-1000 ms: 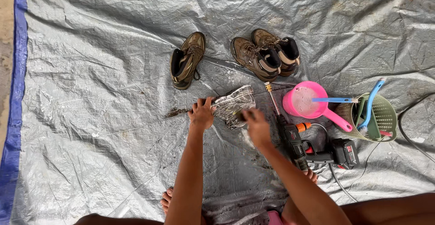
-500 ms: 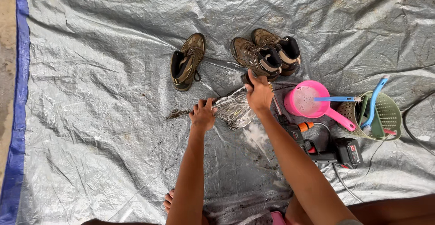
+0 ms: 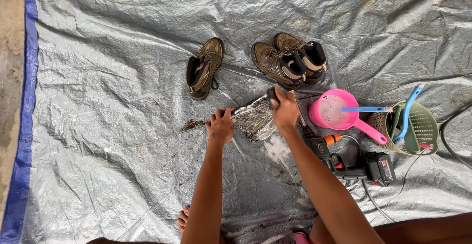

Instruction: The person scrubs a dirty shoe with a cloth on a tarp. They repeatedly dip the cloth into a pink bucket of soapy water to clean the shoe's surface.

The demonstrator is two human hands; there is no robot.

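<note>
Wet, soapy boot [image 3: 253, 119] sits mid-frame on the grey tarp [image 3: 98, 101], lying on its side. Left hand [image 3: 221, 126] is closed around its near end, right hand [image 3: 285, 111] grips the far end, maybe with a brush, can't tell. Three more boots [image 3: 290, 59] lie just above; pink scoop [image 3: 334, 112], green basket [image 3: 418, 126] and a cordless sprayer [image 3: 364, 165] are off right.

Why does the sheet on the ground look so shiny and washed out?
Head view: soft daylight glares off the wrinkled silver tarp, brightest top right; shadows are faint. The wet shoe between the left hand and right hand glistens; focus stays sharp.
</note>
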